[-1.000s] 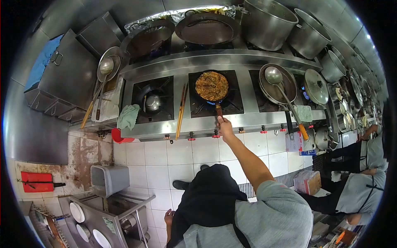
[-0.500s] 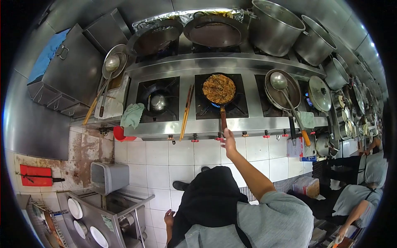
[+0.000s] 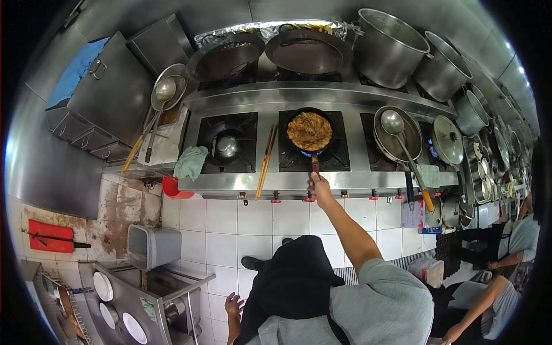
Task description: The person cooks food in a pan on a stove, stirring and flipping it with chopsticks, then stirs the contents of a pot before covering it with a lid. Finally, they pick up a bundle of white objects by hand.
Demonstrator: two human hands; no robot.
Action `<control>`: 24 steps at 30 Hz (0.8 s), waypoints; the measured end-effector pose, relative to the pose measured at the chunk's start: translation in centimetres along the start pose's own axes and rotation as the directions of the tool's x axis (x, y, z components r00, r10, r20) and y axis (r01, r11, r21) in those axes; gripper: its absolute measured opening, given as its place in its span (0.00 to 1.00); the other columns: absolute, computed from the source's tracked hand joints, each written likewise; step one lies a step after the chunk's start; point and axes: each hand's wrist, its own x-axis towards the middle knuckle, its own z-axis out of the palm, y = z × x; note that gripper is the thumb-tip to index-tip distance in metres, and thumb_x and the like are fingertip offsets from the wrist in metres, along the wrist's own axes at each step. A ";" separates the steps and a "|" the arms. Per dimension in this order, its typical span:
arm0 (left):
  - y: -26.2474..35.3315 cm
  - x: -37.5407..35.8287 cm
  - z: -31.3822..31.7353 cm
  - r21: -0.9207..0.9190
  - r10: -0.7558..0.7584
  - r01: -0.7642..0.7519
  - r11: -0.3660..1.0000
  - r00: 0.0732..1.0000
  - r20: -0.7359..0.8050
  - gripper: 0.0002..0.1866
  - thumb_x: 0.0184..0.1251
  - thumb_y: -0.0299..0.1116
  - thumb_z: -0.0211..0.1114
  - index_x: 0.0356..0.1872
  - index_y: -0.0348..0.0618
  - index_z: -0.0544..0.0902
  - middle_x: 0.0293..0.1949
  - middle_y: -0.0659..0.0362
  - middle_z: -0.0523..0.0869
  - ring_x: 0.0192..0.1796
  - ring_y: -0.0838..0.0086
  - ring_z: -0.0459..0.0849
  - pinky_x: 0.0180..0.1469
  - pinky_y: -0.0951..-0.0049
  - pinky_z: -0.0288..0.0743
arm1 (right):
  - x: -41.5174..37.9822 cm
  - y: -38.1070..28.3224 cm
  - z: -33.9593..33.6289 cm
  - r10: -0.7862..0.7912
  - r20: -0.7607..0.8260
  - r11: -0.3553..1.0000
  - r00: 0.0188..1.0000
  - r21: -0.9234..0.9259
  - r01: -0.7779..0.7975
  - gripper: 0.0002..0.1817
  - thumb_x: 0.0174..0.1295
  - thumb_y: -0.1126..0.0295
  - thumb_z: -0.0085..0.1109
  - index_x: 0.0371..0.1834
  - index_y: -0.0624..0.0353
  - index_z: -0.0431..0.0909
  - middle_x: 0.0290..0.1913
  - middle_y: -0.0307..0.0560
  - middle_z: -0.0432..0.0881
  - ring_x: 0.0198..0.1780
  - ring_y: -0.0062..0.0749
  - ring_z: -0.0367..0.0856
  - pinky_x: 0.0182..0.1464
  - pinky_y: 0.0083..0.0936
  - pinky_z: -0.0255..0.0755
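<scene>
A small dark frying pan (image 3: 328, 118) sits over a lit burner, filled with a browned, flat omelette-like food (image 3: 309, 131). My right hand (image 3: 319, 187) is closed round the lower end of its wooden handle. Down at my side hangs my left hand (image 3: 234, 306), holding nothing, its fingers loosely apart. Left of the pan lies a pair of long chopsticks (image 3: 266, 163) across the stove's front. A ladle (image 3: 393, 122) rests in a wide metal pan (image 3: 379, 138) on the burner to the right.
Two dark woks (image 3: 307, 52) and large steel pots (image 3: 386, 54) stand along the back. A lidded pan (image 3: 448, 140) is at the right, and a green cloth (image 3: 190, 163) lies at the left edge. Two other people (image 3: 489, 299) work at the far right. Behind me stand a grey bin (image 3: 153, 247) and a cart (image 3: 123, 293).
My right hand has closed on the pan's handle, where its fingers were looser before. The whole view has shifted slightly. A person at the far right has moved an arm.
</scene>
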 end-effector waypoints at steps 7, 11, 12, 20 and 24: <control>-11.0 8.2 -1.7 -0.165 0.058 -0.041 0.985 0.993 0.102 0.17 0.62 0.28 0.58 0.52 0.41 0.72 0.40 0.53 0.82 0.33 0.69 0.81 0.29 0.74 0.73 | 1.9 0.2 -0.9 0.012 0.034 0.997 0.999 0.076 -0.015 0.12 0.63 0.56 0.51 0.33 0.48 0.63 0.24 0.32 0.65 0.15 0.16 0.55 0.14 0.16 0.47; -10.9 7.7 -2.2 0.019 0.106 -0.110 0.994 0.985 0.136 0.16 0.61 0.29 0.61 0.49 0.35 0.74 0.34 0.51 0.84 0.33 0.72 0.82 0.35 0.77 0.77 | 0.7 0.4 0.2 -0.016 -0.039 0.995 0.999 0.096 0.019 0.11 0.63 0.57 0.51 0.33 0.50 0.64 0.26 0.32 0.65 0.15 0.15 0.55 0.14 0.15 0.47; -11.2 7.6 -1.8 -0.063 0.104 -0.097 0.993 0.985 0.135 0.16 0.60 0.29 0.61 0.49 0.35 0.74 0.34 0.51 0.84 0.33 0.72 0.82 0.35 0.77 0.76 | 0.5 0.5 0.1 -0.015 -0.051 0.995 0.999 0.098 0.020 0.11 0.63 0.57 0.51 0.34 0.50 0.65 0.26 0.33 0.65 0.15 0.15 0.55 0.14 0.15 0.48; -4.1 1.9 -0.5 -0.119 -0.098 0.120 0.986 0.979 0.181 0.20 0.62 0.31 0.55 0.56 0.48 0.69 0.42 0.58 0.80 0.32 0.70 0.81 0.29 0.70 0.71 | 0.1 0.4 0.6 -0.080 -0.134 0.994 0.988 0.066 0.089 0.12 0.63 0.57 0.51 0.34 0.53 0.65 0.26 0.33 0.64 0.16 0.16 0.57 0.13 0.15 0.51; 0.9 -2.0 0.8 -0.035 -0.056 0.060 0.998 0.991 0.123 0.21 0.61 0.31 0.56 0.56 0.48 0.69 0.40 0.59 0.80 0.33 0.71 0.81 0.27 0.72 0.70 | 0.0 1.0 -0.2 -0.061 -0.058 0.996 0.996 0.062 0.065 0.13 0.63 0.57 0.51 0.31 0.52 0.64 0.23 0.34 0.63 0.14 0.16 0.55 0.13 0.17 0.51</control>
